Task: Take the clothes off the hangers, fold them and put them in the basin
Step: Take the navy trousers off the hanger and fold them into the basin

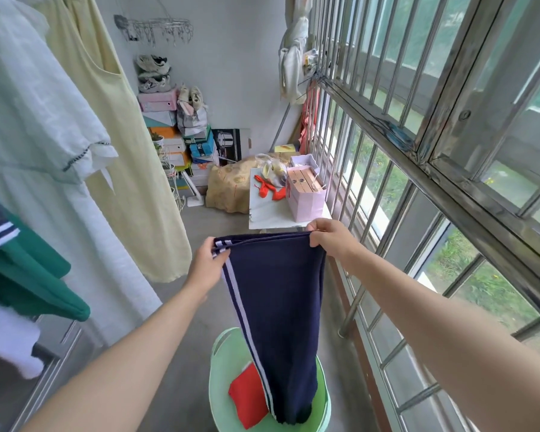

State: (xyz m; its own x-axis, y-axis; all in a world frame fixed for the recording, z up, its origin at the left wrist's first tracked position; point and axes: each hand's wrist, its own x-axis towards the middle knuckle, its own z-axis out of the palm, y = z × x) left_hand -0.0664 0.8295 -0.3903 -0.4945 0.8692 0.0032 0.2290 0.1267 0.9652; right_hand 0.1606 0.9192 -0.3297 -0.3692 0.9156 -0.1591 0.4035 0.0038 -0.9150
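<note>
- While hanging down into the green basin [220, 369], navy trousers [278, 307]: top edge pinched by left hand [205, 269] and right hand [328, 238].
- Red folded garment [247, 397]: lying in basin.

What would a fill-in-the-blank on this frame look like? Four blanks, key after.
1. The left hand and right hand hold the navy trousers by their ____ edge.
2. The folded cloth lying in the basin is ____.
3. The stripes down the trousers' side are ____.
4. The yellow dress hangs on the person's ____ side.
Missing words: top; red; white; left.
</note>
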